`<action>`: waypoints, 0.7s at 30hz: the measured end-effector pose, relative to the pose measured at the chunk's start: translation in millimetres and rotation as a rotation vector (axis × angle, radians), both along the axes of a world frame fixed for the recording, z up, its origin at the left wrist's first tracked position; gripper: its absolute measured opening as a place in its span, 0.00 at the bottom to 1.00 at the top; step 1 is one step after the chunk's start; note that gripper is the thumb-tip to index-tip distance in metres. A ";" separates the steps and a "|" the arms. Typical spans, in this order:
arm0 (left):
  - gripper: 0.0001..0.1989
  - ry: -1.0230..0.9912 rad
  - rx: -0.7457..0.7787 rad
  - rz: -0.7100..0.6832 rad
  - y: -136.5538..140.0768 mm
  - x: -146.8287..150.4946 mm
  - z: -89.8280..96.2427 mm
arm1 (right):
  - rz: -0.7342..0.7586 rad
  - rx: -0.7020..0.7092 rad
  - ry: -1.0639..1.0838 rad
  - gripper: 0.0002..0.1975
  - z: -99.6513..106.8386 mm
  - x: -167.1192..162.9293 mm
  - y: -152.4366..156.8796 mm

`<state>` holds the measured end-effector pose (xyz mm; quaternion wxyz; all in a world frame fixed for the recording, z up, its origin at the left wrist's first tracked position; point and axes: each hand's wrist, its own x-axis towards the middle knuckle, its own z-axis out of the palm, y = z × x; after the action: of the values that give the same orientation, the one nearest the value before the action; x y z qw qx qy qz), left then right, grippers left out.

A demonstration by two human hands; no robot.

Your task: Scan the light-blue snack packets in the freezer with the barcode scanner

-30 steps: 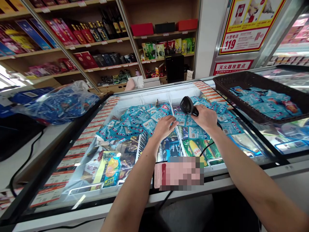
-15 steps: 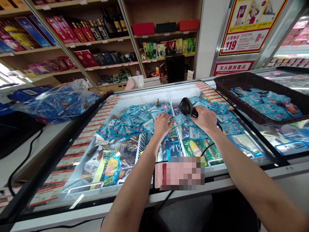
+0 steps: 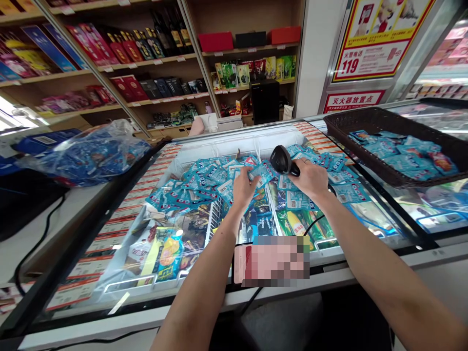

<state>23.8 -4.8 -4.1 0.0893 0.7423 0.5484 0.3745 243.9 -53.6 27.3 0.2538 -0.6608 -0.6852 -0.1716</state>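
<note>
My right hand (image 3: 310,178) is wrapped around the handle of a black handheld barcode scanner (image 3: 280,159), its head pointing left over the packets. My left hand (image 3: 243,189) pinches a small light-blue snack packet (image 3: 262,171) between thumb and fingers, just left of the scanner. More blue packets (image 3: 204,178) lie spread in a loose heap on the glass top of a chest freezer, left of my left hand. Others, some showing white barcode labels, lie under and around my right hand, such as the barcoded packet (image 3: 298,200).
A phone-like screen (image 3: 240,265), mostly blurred out, lies at the freezer's front edge with a cable nearby. A brown basket (image 3: 393,175) at right holds blue packets. A clear plastic bag (image 3: 98,151) of packets sits at left. Stocked shelves (image 3: 161,63) stand behind.
My left hand has drawn the blue packet left, away from below the scanner, toward the left heap. My right hand and the scanner have hardly moved.
</note>
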 end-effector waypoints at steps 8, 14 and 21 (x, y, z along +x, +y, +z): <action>0.14 -0.588 -0.024 -0.012 7.7 -6.1 -4.3 | 0.114 -0.009 -0.048 0.16 2.7 -3.6 -2.7; 0.16 -0.617 0.002 0.010 15.6 -13.4 -10.9 | 0.298 -0.059 -0.142 0.16 2.9 -4.9 -4.5; 0.17 -0.559 0.018 0.060 12.0 -13.8 -7.4 | 0.382 -0.055 -0.171 0.16 1.7 -5.6 -5.0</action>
<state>10.0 7.2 -11.5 0.2196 0.5944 0.5209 0.5719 238.3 -58.6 29.0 0.2047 -0.5087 -0.8214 -0.1570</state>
